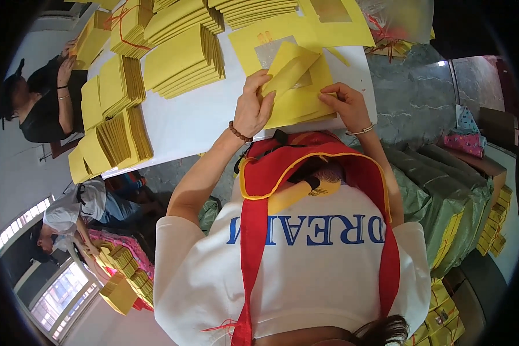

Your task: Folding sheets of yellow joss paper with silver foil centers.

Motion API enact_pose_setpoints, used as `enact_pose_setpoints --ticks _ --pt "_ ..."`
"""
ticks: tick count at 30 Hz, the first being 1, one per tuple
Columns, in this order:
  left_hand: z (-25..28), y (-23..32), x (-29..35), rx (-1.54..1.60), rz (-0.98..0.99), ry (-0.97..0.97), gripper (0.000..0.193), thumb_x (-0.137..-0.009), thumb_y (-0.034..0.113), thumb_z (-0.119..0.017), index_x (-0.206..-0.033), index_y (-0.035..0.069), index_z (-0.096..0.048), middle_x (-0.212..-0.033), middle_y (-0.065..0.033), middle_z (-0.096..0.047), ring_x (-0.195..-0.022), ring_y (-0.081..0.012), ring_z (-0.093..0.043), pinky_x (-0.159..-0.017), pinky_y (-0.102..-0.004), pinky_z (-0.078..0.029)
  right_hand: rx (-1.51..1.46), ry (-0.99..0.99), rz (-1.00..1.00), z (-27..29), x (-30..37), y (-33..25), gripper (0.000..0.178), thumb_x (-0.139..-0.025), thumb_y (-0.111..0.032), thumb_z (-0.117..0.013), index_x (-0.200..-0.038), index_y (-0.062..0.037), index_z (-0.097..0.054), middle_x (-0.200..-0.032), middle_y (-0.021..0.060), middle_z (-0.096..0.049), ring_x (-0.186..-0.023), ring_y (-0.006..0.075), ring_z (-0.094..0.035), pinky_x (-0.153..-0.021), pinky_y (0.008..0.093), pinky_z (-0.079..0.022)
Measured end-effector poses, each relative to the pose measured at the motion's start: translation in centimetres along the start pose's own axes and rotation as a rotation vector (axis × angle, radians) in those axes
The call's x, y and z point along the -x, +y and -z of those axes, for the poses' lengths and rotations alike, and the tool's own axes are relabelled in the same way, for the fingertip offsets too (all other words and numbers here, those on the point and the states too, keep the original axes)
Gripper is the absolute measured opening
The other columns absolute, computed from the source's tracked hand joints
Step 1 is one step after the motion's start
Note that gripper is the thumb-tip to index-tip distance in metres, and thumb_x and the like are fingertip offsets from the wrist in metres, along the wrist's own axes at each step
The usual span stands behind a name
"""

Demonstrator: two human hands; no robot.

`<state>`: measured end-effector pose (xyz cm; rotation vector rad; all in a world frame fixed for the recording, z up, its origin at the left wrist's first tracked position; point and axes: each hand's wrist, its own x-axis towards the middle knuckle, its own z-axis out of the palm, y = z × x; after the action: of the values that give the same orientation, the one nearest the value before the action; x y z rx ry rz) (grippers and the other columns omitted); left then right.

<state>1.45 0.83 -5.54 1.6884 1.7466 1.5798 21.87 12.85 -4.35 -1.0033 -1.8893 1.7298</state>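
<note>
My left hand grips a folded yellow paper sheet, thumb and fingers closed on its left side. The sheet's upper part is bent over at an angle. My right hand pinches the right edge of the yellow paper lying beneath, near the table's front edge. A greyish see-through window shows in a flat yellow sheet just behind my left hand. Another yellow sheet with a window lies farther back. How many layers lie under my hands is hard to tell.
Stacks of yellow folded paper cover the left of the white table. Some bundles carry red string. One person handles yellow paper at far left; another bends over bundles. Green-wrapped packs stand at right.
</note>
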Motion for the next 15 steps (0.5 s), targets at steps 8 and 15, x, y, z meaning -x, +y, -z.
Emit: enact_pose_setpoints --ticks 8,15 --pt "1.2 0.9 -0.9 -0.129 -0.130 -0.309 0.028 -0.080 0.006 -0.060 -0.106 0.005 -0.053 -0.114 -0.0179 -0.049 -0.082 -0.0298 -0.057 -0.071 -0.0323 -0.047 -0.155 0.104 0.037 -1.3 -0.7 0.2 0.020 -0.080 -0.019 -0.065 -0.087 -0.0010 -0.062 -0.067 -0.0021 -0.054 -0.063 0.0036 -0.046 -0.056 0.0191 -0.038" --pt "0.8 3.0 -1.5 -0.284 -0.212 -0.348 0.022 -0.082 0.016 -0.059 -0.101 0.006 -0.057 -0.109 -0.0140 -0.053 -0.093 -0.0300 -0.054 -0.078 -0.0370 -0.046 -0.164 0.096 -0.026 -1.3 -0.6 -0.2 0.021 -0.081 -0.020 -0.063 -0.089 -0.0011 -0.061 -0.071 -0.0001 -0.056 -0.067 0.0049 -0.049 -0.060 0.0204 -0.040"
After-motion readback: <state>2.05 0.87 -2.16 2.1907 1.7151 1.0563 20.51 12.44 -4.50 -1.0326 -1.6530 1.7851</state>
